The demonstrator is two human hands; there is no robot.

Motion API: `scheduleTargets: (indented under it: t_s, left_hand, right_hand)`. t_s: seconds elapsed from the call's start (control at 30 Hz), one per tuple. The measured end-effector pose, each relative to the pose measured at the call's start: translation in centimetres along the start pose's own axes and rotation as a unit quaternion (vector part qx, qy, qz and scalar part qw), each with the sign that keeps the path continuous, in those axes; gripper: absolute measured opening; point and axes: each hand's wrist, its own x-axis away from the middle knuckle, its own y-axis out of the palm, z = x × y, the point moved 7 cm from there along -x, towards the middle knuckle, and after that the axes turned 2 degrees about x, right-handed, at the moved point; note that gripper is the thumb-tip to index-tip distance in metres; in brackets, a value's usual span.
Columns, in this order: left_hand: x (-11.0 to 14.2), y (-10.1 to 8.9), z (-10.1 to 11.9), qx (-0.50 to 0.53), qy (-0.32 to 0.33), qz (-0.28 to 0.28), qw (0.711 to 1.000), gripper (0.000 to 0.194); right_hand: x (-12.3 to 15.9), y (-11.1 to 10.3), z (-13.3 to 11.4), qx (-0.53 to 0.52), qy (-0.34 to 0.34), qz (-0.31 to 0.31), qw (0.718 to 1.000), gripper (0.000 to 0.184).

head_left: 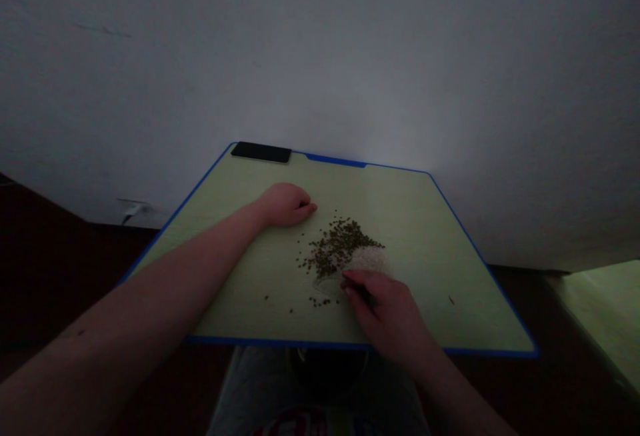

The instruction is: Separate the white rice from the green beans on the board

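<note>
Just inside the blue edge (280, 341), right fingers (351, 280) together by scattered beans (336, 246), open board (440, 256) rightward.

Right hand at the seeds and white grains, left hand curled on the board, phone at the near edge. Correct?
Phone's wrong: the phone lies at the far edge of the green board, not the near one (head view). Right hand at the seeds and white grains, left hand curled: fine.

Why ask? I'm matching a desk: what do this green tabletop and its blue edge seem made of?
The green tabletop looks like laminate over board, or possibly painted board: flat and smooth, with a faint sheen and fine streaks. The blue edge looks like plastic edge banding, a narrow, even strip along the rim, though the dim light leaves that open.
</note>
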Motion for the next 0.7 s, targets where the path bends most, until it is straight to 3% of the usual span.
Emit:
scheduleTargets:
  t_s: [0.2,0.33,0.4,0.5,0.6,0.63,0.7]
  left_hand:
    - [0.0,0.1,0.0,0.001,0.003,0.001,1.000,0.050]
    - [0.0,0.1,-0.1,0.017,0.000,0.010,1.000,0.050]
    - [0.1,0.0,-0.2,0.028,-0.001,0.016,0.999,0.050]
    - [0.1,-0.1,-0.3,0.046,-0.002,0.018,0.999,0.051]
    - [0.2,-0.1,-0.4,0.057,-0.009,0.010,0.998,0.050]
    - [0.2,-0.1,-0.3,0.058,-0.009,0.008,0.998,0.049]
    - [0.2,-0.2,-0.2,0.057,-0.005,0.009,0.998,0.049]
  right_hand:
    - [-1.5,0.7,-2.5,-0.020,-0.050,-0.030,0.998,0.022]
    - [-5.0,0.1,-5.8,-0.028,-0.156,-0.072,0.985,0.017]
    - [-7.3,1.3,-7.9,0.001,-0.209,-0.161,0.965,0.018]
    - [-9.6,4.6,-11.4,0.012,-0.297,-0.315,0.901,0.020]
    - [-10.6,7.4,-14.3,0.019,-0.374,-0.369,0.851,0.026]
    - [-11.2,8.1,-14.7,0.038,-0.362,-0.358,0.860,0.029]
    - [-11.4,9.4,-15.3,0.035,-0.358,-0.382,0.851,0.031]
